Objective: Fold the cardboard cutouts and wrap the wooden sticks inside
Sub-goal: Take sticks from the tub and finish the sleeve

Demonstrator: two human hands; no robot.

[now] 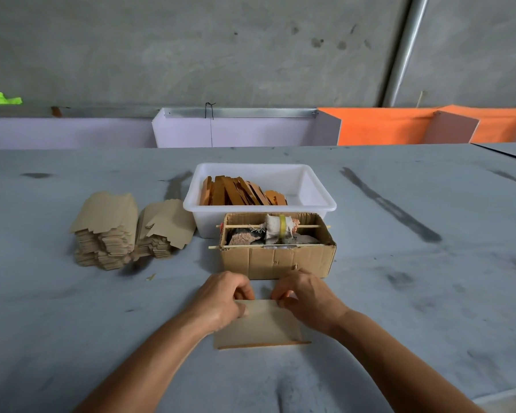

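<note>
Pinching with curled fingers, both hands [225,296] [306,295] grip the flat tan folded cutout [261,326], orange edge showing.

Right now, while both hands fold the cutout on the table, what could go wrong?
1. The wooden stick shows at the near edge of the cardboard cutout; it may slide out.
2. The left hand and right hand pinch only the far edge, so the fold may spring open.

Head cam, fwd-down, close over table [399,293].
</note>
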